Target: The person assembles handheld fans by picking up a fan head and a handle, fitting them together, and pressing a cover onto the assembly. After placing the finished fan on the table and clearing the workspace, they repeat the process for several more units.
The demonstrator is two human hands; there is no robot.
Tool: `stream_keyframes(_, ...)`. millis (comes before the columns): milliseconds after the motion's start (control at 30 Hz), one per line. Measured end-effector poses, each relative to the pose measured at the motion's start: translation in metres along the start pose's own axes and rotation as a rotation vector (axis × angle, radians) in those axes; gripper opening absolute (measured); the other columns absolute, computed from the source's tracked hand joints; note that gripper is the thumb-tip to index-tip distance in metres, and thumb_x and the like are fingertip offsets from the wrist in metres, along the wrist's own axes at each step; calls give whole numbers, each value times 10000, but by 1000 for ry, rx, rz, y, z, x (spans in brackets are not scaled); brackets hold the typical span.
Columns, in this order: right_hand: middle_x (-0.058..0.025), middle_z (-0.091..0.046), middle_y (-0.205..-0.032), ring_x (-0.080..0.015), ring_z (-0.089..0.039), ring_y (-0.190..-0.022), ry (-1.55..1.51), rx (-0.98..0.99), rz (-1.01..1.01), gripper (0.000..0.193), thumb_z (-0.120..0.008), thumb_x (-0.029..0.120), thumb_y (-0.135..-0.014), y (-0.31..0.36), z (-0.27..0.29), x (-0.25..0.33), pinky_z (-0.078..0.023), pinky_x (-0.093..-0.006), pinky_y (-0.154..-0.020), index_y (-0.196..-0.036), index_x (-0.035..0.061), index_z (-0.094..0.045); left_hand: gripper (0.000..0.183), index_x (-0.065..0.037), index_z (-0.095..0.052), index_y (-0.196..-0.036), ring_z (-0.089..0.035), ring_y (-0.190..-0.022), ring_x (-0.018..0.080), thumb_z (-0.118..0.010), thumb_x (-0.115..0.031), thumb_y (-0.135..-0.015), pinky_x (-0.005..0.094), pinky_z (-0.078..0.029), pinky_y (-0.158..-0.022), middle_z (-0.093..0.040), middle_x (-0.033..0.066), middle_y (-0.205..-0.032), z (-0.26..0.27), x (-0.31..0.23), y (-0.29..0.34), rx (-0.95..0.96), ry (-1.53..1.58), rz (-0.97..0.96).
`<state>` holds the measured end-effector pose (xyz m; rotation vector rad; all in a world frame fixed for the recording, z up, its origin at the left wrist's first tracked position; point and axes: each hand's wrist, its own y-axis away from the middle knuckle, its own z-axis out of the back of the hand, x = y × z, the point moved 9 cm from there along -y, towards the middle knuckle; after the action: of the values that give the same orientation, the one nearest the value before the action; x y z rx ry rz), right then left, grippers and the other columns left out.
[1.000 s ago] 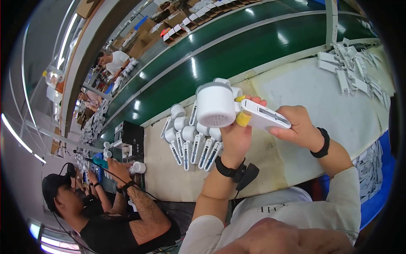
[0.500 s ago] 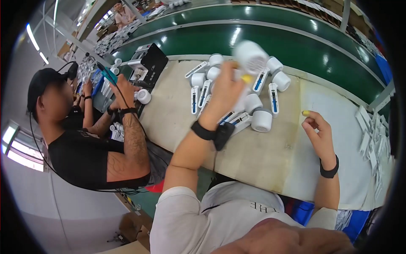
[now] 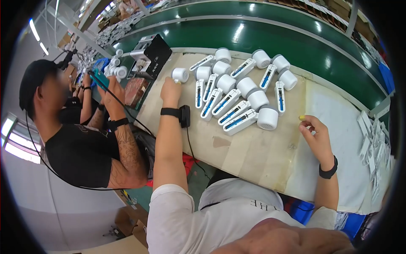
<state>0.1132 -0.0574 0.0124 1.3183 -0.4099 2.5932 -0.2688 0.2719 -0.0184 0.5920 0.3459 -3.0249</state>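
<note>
My left hand (image 3: 170, 89) reaches to the far left of the bench, its fingers closed at a white round-headed device (image 3: 180, 75); the hand hides the device's lower part. Yellow covering shows on one fingertip. My right hand (image 3: 316, 134) hovers over the right side, empty, fingers loosely curled and apart, with a yellow tip on the index finger. Between the hands lie several similar white devices (image 3: 267, 117), each with a drum-like head and a flat handle (image 3: 240, 122) showing a blue strip inside.
A co-worker (image 3: 84, 144) in black sits at left, holding a teal tool (image 3: 100, 78) with a black cable. Beyond that stands a black-sided machine (image 3: 157, 57). A green conveyor (image 3: 237, 36) runs along the back. Slim white parts (image 3: 372, 156) are heaped at the right edge.
My left hand has moved left from above the group of devices, where it held a blurred white device, to the single one at far left. My right hand has barely moved.
</note>
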Motion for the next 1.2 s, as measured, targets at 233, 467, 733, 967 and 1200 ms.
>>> stream_keyframes(233, -46, -627, -911, -102, -561, -837, -27, 58, -32, 235, -592, 66, -827, -9, -15, -3, -412, -222, -680, -1052, 1, -575, 320, 1, -511, -1028, -583, -941, 394, -569, -176, -768, 446, -458, -804, -614, 250, -971, -4, -22, -7, 69, 42, -170)
stream_keyframes(467, -45, -625, -915, -101, -555, -822, -16, 88, -80, 230, -589, 78, -831, -9, -19, -8, -415, -225, -702, -1047, -3, -574, 319, -48, -603, -1026, -578, -975, 341, -591, -179, -736, 407, -455, -841, -628, 173, -1008, 12, -94, -27, -20, 153, -523)
stream_keyframes(733, -47, -626, -897, -100, -551, -809, 6, 82, -67, 220, -584, 53, -825, -5, -30, -12, -417, -220, -711, -1038, -1, -576, 283, -66, -659, -981, -606, -956, 330, -592, -160, -723, 413, -470, -820, -635, 170, -1030, -66, -156, -52, 393, -208, -468)
stream_keyframes(967, -55, -625, -877, -106, -521, -744, 25, 131, -64, 218, -595, 23, -805, -6, -38, -7, -428, -226, -696, -1019, -15, -574, 206, -30, -604, -910, -620, -883, 341, -556, -145, -746, 440, -492, -733, -628, 190, -954, -22, -165, -47, -65, -14, -567)
stream_keyframes(1200, -64, -628, -884, -113, -528, -755, -26, 99, 19, 203, -589, 10, -802, -7, -26, -1, -434, -233, -710, -1003, -18, -578, 280, -32, -509, -983, -587, -843, 399, -584, -174, -754, 470, -460, -730, -609, 210, -887, 55, -117, -14, -190, 157, -389)
